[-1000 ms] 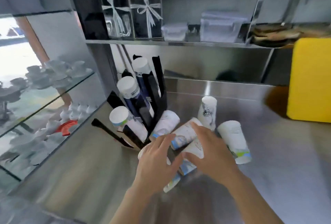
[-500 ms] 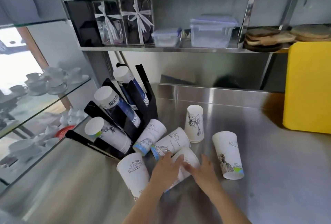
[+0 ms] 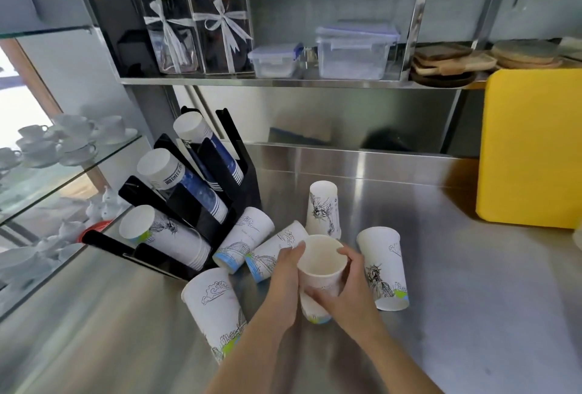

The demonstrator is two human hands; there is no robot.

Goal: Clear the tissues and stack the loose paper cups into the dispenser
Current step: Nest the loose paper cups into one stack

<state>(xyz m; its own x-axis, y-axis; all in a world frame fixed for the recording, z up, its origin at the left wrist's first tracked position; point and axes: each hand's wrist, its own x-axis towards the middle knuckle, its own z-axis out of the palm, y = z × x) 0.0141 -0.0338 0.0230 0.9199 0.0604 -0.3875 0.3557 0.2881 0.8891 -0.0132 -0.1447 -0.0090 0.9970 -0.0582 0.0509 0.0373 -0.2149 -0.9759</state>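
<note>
— Between both hands: left hand (image 3: 285, 280) and right hand (image 3: 345, 294), each grip closed on upright held cup (image 3: 321, 267), above the tabletop (image 3: 456, 315).
— Risk?
— Elbows may topple standing cups (image 3: 383, 266); dispenser (image 3: 201, 220) sits just left.

Around the black dispenser (image 3: 201, 204) there are six loose paper cups: three inverted ones (image 3: 324, 208) (image 3: 382, 267) (image 3: 214, 308), two on their sides (image 3: 244, 241) (image 3: 274, 252), and one upright (image 3: 321, 271) held by two hands. The dispenser holds three cup stacks (image 3: 163, 236) (image 3: 185, 185) (image 3: 204, 141). On the shelf above it stand two ribboned boxes (image 3: 171, 31) (image 3: 225, 28) and two plastic containers (image 3: 274, 59) (image 3: 354, 50).
</note>
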